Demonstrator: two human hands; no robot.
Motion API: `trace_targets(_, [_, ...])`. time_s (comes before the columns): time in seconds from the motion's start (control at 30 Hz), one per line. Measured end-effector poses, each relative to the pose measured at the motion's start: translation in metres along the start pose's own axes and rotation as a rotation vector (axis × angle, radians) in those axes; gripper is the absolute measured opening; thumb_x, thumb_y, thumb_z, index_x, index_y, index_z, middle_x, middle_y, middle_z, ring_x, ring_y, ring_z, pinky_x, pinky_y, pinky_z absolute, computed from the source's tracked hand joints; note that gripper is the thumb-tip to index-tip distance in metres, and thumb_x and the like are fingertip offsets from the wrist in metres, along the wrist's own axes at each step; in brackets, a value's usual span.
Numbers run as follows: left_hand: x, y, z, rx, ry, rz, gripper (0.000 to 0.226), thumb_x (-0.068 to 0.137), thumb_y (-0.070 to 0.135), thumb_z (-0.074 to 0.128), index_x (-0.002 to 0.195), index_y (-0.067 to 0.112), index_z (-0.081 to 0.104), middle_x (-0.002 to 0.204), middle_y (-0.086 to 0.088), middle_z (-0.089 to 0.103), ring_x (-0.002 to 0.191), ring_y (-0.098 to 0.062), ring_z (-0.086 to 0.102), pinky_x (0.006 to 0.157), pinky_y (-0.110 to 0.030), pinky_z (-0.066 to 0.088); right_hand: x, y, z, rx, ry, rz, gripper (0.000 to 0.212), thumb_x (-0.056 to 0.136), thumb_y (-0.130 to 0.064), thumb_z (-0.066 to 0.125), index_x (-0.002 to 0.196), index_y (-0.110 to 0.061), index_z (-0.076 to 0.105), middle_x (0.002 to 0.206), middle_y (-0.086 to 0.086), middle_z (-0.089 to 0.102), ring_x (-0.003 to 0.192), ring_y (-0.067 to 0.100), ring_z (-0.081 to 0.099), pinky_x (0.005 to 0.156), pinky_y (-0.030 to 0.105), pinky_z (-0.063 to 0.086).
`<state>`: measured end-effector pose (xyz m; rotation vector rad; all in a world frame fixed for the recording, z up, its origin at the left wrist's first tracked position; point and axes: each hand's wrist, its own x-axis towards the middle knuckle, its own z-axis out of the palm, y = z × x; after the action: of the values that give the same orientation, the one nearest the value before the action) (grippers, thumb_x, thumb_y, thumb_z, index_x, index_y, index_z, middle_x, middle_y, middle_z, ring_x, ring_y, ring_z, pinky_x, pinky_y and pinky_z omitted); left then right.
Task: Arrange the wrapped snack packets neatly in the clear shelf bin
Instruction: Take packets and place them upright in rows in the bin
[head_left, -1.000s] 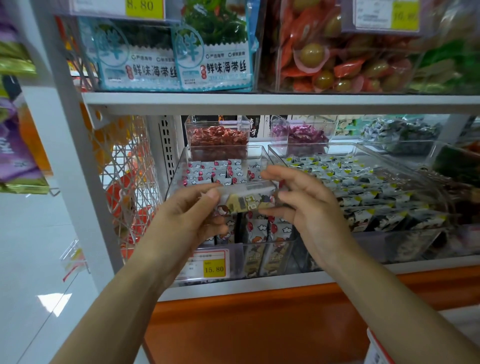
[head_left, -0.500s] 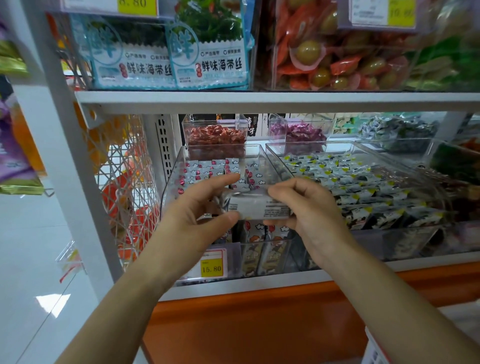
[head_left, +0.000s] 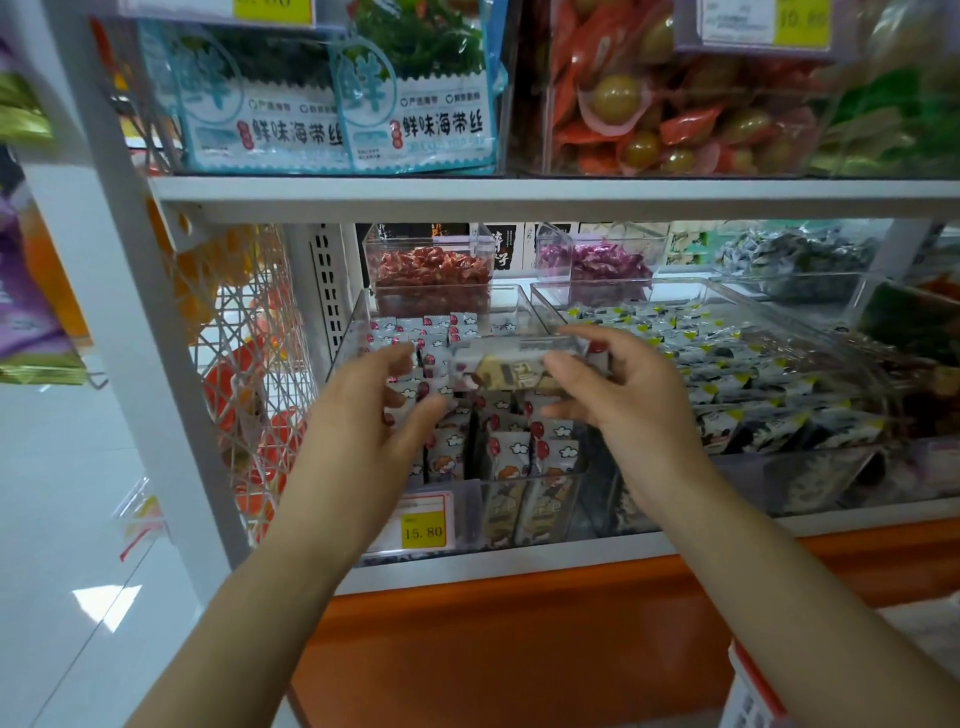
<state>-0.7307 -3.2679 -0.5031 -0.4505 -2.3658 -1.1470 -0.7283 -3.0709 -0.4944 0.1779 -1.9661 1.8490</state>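
The clear shelf bin (head_left: 349, 340) sits on the lower shelf with several white snack packets (head_left: 511, 447) standing in rows, printed with red balloons and clouds. My right hand (head_left: 626, 410) pinches a small stack of wrapped packets (head_left: 511, 370) by its right end, held level above the middle of the bin. My left hand (head_left: 382, 415) hovers just left of the stack with fingers spread and relaxed, a small gap from its left end, and holds nothing. Both hands hide the bin's middle rows.
A second clear bin (head_left: 727, 358) of yellow-marked packets stands right beside it. Red candy (head_left: 431, 270) and purple candy (head_left: 597, 260) tubs sit behind. The upper shelf edge (head_left: 519, 200) hangs low above. A price tag (head_left: 423, 530) fronts the bin; a wire rack (head_left: 244, 364) is left.
Both hands held the stack before. My left hand has let go and drawn slightly left, and the stack has turned its printed side up in my right hand.
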Motion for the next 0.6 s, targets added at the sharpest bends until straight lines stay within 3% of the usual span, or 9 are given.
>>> trace_targets(0.07, [-0.001, -0.006, 0.005, 0.331, -0.014, 0.131, 0.034, 0.09, 0.029, 0.054, 0.122, 0.017, 0.06, 0.127, -0.001, 0.052, 0.119, -0.02, 0.04, 0.099, -0.034, 0.036, 0.002, -0.001, -0.001, -0.075, 0.045, -0.058, 0.022, 0.084, -0.018, 0.067, 0.099, -0.031, 0.056, 0.114, 0.008, 0.06, 0.07, 0.012, 0.07, 0.064, 0.027, 0.059])
trace_targets(0.17, [-0.002, -0.013, 0.013, 0.563, -0.144, 0.125, 0.031, 0.093, 0.032, 0.048, 0.118, 0.02, 0.063, 0.137, 0.0, 0.045, 0.126, -0.024, 0.026, 0.102, -0.038, 0.031, 0.002, -0.002, 0.001, -0.197, 0.027, -0.136, 0.022, 0.084, -0.019, 0.066, 0.1, -0.026, 0.053, 0.108, 0.008, 0.062, 0.075, 0.012, 0.069, 0.064, 0.026, 0.059])
trace_targets(0.3, [0.0, -0.014, 0.014, 0.427, -0.136, 0.101, 0.011, 0.088, 0.023, 0.06, 0.096, 0.021, 0.066, 0.12, 0.001, 0.053, 0.119, -0.023, 0.036, 0.093, -0.028, 0.027, 0.003, -0.004, 0.009, -0.398, -0.034, -0.196, 0.028, 0.085, -0.023, 0.065, 0.111, -0.017, 0.058, 0.103, -0.002, 0.064, 0.093, 0.018, 0.064, 0.083, 0.041, 0.053])
trace_targets(0.47, [-0.001, -0.014, 0.008, 0.37, -0.163, 0.106, 0.007, 0.08, 0.017, 0.069, 0.078, 0.021, 0.064, 0.101, 0.002, 0.056, 0.108, -0.022, 0.043, 0.082, -0.015, 0.016, 0.01, -0.007, 0.024, -0.665, -0.194, -0.348, 0.037, 0.082, -0.027, 0.069, 0.116, -0.015, 0.061, 0.098, -0.01, 0.053, 0.09, 0.007, 0.051, 0.081, 0.022, 0.04])
trace_targets(0.53, [-0.004, -0.012, 0.007, 0.351, -0.145, 0.116, 0.008, 0.077, 0.015, 0.072, 0.075, 0.019, 0.065, 0.096, 0.003, 0.053, 0.1, -0.017, 0.036, 0.077, -0.016, 0.017, 0.013, -0.006, 0.033, -0.782, -0.266, -0.377, 0.04, 0.081, -0.029, 0.07, 0.118, -0.015, 0.061, 0.105, -0.007, 0.049, 0.095, 0.006, 0.046, 0.081, 0.018, 0.033])
trace_targets(0.6, [-0.006, -0.012, 0.007, 0.327, -0.134, 0.121, 0.009, 0.076, 0.014, 0.073, 0.072, 0.019, 0.066, 0.094, 0.005, 0.049, 0.094, -0.011, 0.027, 0.074, -0.018, 0.017, 0.014, -0.002, 0.043, -0.89, -0.34, -0.379, 0.042, 0.082, -0.029, 0.07, 0.12, -0.013, 0.06, 0.115, 0.0, 0.05, 0.1, 0.012, 0.05, 0.086, 0.022, 0.038])
